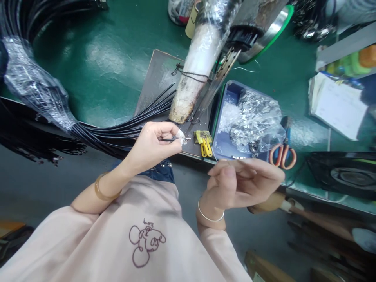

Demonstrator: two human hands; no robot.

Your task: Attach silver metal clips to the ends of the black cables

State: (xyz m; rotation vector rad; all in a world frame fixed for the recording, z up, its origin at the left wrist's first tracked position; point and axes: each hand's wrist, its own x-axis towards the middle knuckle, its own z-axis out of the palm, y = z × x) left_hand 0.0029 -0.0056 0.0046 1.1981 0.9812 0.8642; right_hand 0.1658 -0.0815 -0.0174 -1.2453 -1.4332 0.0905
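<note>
My left hand [158, 143] is closed in a pinch around the end of a black cable [167, 139]; the cable's small metal tip [187, 139] sticks out past white wrapping on a fingertip. Over the table's front edge, my right hand [241, 180] presses thumb and forefinger together on a thin silvery wire [215, 156]. Its other fingers are loosely curled. Just above the cable tip is the lower end of a white, scorched, plastic-wrapped tube [196, 66]. A yellow clip-like piece with a sponge-like pad [205, 147] lies between my hands.
A bundle of black cables [108, 135], partly in clear wrap, runs in from the left. Right of the tube stands a blue tray [219, 137] holding a bag of small metal parts [255, 117]. Scissors [283, 154], a paper pad [337, 103] and a green-rimmed spool [286, 23] are also there.
</note>
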